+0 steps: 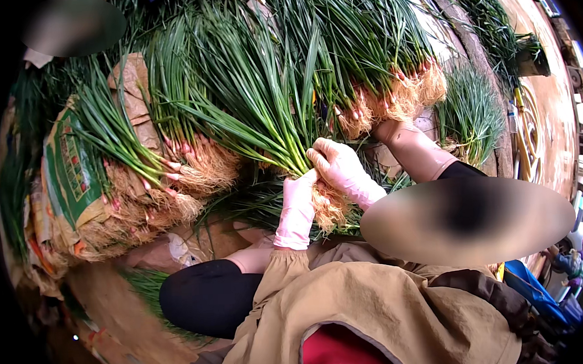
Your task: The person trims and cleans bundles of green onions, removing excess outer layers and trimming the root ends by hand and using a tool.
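In front of my body I hold a bunch of green allium plants, with long leaves fanning up and away and pale, straw-coloured roots hanging below. My left hand, in a thin pale pink glove, closes around the bunch's base just above the roots. My right hand, gloved alike, lies against the stems from the other side with its fingers curled on them. The bulbs between the hands are mostly hidden. Left of the hands, a few loose plants lie on top of a row of rooted plants.
Rooted bundles lie at the upper right. A green printed sack and brown paper lie among the plants at left. A coiled yellowish hose rests at right. My bent left knee and a bare lower leg flank the work.
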A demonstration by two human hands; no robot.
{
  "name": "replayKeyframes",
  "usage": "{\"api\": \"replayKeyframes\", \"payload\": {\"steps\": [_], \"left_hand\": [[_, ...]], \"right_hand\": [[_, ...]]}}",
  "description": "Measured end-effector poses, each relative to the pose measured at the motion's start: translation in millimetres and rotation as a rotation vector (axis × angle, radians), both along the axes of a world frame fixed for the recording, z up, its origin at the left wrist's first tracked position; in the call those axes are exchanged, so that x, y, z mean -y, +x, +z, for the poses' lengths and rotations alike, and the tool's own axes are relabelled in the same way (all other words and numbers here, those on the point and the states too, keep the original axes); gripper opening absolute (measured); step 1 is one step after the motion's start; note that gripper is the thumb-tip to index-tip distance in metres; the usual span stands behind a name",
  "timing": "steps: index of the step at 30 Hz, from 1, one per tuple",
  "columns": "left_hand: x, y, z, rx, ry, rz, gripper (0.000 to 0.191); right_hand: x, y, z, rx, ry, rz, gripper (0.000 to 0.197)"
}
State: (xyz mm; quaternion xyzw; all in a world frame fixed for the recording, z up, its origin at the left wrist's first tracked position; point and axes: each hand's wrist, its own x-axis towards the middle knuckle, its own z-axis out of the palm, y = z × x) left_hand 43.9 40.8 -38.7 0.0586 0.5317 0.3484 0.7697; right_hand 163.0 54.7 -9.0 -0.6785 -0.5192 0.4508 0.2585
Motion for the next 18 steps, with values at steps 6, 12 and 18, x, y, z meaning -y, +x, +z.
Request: {"api": "replayKeyframes", "payload": {"steps": [6, 12, 18], "left_hand": [[-1.5, -16.6, 30.0, 0.336, -0.005, -0.151, 0.027], [-3.1, -37.0, 42.6, 0.652, 0.279, 0.074, 0.029], [-2.1, -18.2, 24.3, 0.478, 0.095, -0.021, 0.025]], "right_hand": [[8.6, 44.1, -65.6, 0.422, -0.024, -0.111, 0.028], [-29.8, 84.4, -53.0, 0.77, -0.092, 0.132, 0.022], [-103.3, 151.9, -106.1, 0.863, -0.299, 0.0, 0.032]]}}
